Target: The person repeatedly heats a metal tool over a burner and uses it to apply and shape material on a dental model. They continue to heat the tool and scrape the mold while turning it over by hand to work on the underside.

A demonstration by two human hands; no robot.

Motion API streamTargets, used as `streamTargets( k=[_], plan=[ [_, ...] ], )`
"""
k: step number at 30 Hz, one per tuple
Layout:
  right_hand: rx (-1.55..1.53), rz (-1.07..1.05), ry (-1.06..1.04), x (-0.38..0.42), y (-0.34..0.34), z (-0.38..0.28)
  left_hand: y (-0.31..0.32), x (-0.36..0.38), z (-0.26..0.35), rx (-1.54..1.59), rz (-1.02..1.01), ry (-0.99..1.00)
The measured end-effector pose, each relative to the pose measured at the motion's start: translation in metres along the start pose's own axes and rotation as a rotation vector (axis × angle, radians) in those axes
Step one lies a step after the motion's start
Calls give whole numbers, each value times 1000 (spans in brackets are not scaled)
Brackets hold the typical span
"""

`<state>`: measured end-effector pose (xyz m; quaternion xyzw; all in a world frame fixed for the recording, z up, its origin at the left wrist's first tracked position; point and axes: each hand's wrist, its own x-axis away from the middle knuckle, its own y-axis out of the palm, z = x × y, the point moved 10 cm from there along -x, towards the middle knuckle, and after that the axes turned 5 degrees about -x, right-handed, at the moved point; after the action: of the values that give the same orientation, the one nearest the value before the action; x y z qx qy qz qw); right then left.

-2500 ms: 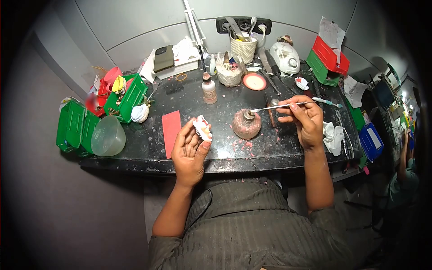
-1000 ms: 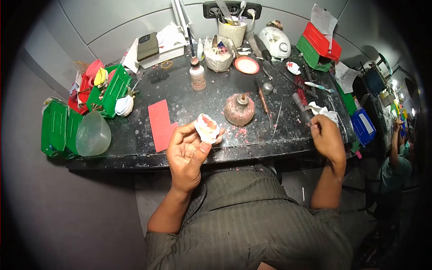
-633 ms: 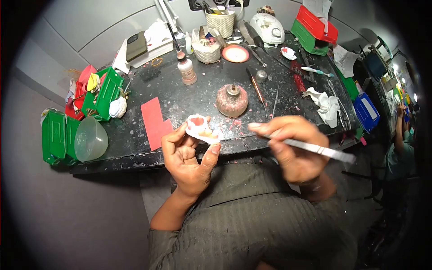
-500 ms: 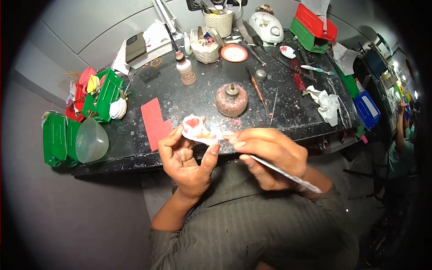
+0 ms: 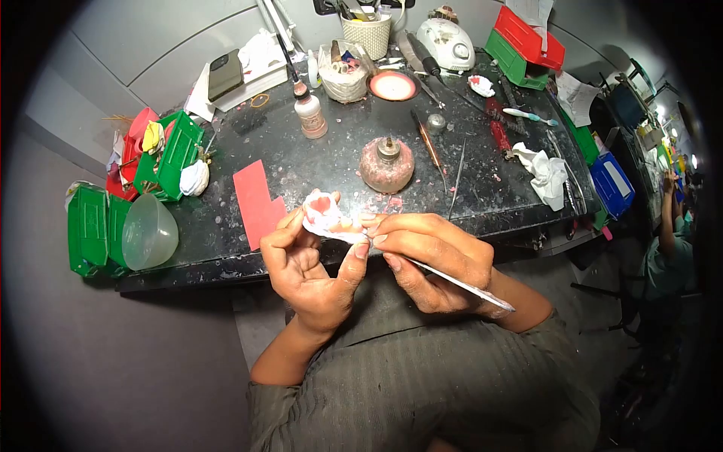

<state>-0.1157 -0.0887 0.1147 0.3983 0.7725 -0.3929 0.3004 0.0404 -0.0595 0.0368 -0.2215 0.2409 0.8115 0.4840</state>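
In the head view, my left hand (image 5: 312,286) grips a white plaster dental cast (image 5: 319,221) with pink-red wax on it, fingers behind and thumb along its near edge. My right hand (image 5: 440,260) pinches a slim pale carving tool (image 5: 471,288) like a pen. The tool's working tip is hidden by my fingers at the cast's right end, so contact is hard to make out. Beyond the hands stands a round glass burner (image 5: 386,167) with a metal neck. A notched sheet of pink-red wax (image 5: 254,203) lies left of the cast.
Green and red bins (image 5: 169,154) and a translucent bowl (image 5: 151,233) crowd the left edge. A bottle (image 5: 310,117), a round dish (image 5: 393,86) and a white control unit (image 5: 446,45) stand behind. Metal tools (image 5: 431,147) and crumpled tissue (image 5: 548,177) lie to the right.
My right hand has moved left and slightly up, bringing the carving tool closer in against the cast. My left hand keeps its hold, and the cast has barely shifted.
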Motion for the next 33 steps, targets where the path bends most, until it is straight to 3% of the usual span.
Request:
streamTargets(
  k=[33],
  plan=[
    [37, -12, 34, -3, 2, 4, -1, 1, 16, -296, 0, 181]
  ],
)
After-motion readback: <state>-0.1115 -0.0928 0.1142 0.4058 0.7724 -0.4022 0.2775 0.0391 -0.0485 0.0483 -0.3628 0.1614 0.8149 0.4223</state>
